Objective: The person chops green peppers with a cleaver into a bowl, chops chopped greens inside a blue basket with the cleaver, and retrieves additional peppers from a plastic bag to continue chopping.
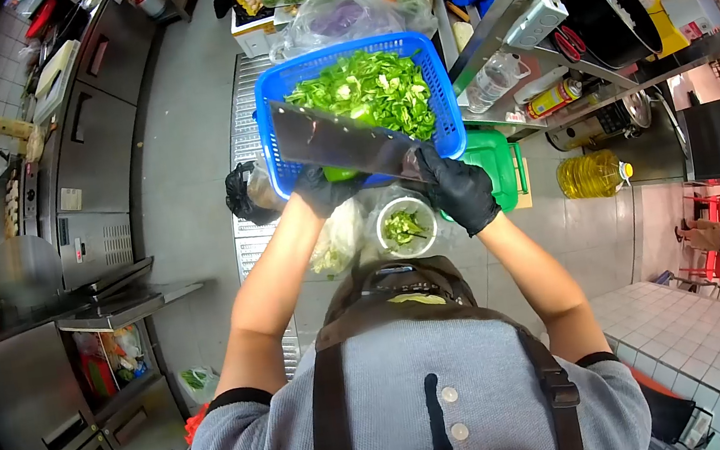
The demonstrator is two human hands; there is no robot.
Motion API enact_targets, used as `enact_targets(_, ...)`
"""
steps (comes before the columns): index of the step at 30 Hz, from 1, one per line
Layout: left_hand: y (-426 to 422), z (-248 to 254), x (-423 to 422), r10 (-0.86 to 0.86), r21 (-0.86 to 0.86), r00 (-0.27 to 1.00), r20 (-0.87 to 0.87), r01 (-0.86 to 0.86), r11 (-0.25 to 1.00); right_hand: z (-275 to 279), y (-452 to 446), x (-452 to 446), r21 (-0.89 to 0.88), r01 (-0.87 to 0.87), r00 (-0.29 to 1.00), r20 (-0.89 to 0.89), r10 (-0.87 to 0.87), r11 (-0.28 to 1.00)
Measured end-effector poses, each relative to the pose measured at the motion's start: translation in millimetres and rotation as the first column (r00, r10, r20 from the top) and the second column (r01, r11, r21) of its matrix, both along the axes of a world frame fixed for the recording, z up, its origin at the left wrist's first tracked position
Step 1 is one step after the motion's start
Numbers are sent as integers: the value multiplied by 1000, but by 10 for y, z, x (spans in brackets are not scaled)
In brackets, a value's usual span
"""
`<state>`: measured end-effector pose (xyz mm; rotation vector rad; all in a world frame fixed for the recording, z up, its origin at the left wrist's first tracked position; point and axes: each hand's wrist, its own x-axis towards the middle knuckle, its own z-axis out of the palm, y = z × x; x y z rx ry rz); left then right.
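Observation:
My right hand (461,188), in a black glove, is wrapped round the handle end of a wide cleaver (335,143). The blade slants up to the left over a blue plastic basket (450,111). Chopped green peppers (373,85), with some pale seedy bits, fill much of the basket. At the basket's near edge, my black-gloved left hand (323,191) is closed on a green pepper (340,172) just under the blade. The blade and glove hide part of that pepper and some fingertips.
Close to my body stand a white tub (406,228) with green scraps and a bag of pale vegetables (339,237). A green basket (490,170) is at the right, with an oil jug (593,177) beyond. Plastic bags (357,4) lie behind; a metal shelf (522,0) rises at the right.

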<state>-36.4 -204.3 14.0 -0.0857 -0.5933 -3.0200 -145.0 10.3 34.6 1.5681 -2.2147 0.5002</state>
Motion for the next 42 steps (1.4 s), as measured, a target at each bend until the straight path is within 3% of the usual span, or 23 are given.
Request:
enact_targets(2,-17,-222,-32,80,-115,991,104,-68,991,17,40,-20,60,18,998,55,-21,998)
enact_targets(4,-60,-148,-63,52,41,989,135,-58,997,-31,60,-59,77,31,993,111,-39,997)
enact_targets(5,-97,-105,-74,-24,235,994,111,-3,972,-129,81,-90,71,37,989,139,-46,997)
enact_targets(7,-88,-169,-60,-1,265,982,189,-50,963,-111,54,-82,70,31,980,192,-44,997)
enact_targets(10,-90,-30,-140,-27,289,922,385,-93,953,-81,-50,-95,99,56,975,210,-76,994)
enact_targets(11,-32,138,-151,84,172,825,558,-214,962,-96,-38,-126,87,42,965,254,-63,995)
enact_targets(14,7,164,-214,154,195,830,536,-300,934,-96,125,-241,110,38,958,279,-67,993)
enact_targets(15,-51,-71,-175,63,271,932,358,-168,948,-136,174,-276,127,43,959,273,-76,991)
enact_targets(18,-8,-186,-245,-17,313,965,261,-68,947,-136,183,-280,158,48,938,332,-98,986)
enact_targets(19,70,-93,-289,136,128,835,534,-239,963,-47,131,-259,140,34,910,406,-88,990)
enact_targets(22,222,34,-354,88,-189,936,340,-23,982,52,-90,-301,147,79,913,387,-130,986)
enact_targets(26,114,-53,-423,193,-210,898,396,-116,971,-133,-10,-553,160,67,853,502,-140,985)
enact_targets(27,85,-63,-442,175,-94,864,472,-148,985,-91,2,-569,109,56,857,506,-104,992)
enact_targets(31,15,-62,-417,144,166,906,398,-225,960,52,-18,-529,-4,56,815,578,-44,998)
enact_targets(35,76,-73,-425,387,-197,832,397,-335,921,145,-137,-460,-141,-1,852,519,74,990)
enact_targets(37,3,-72,-406,424,-272,824,376,-340,900,237,-179,-492,-162,-54,891,439,120,985)
enact_targets(42,-96,47,-364,466,-353,799,381,-341,871,412,-194,-505,-8,-96,884,460,89,995)
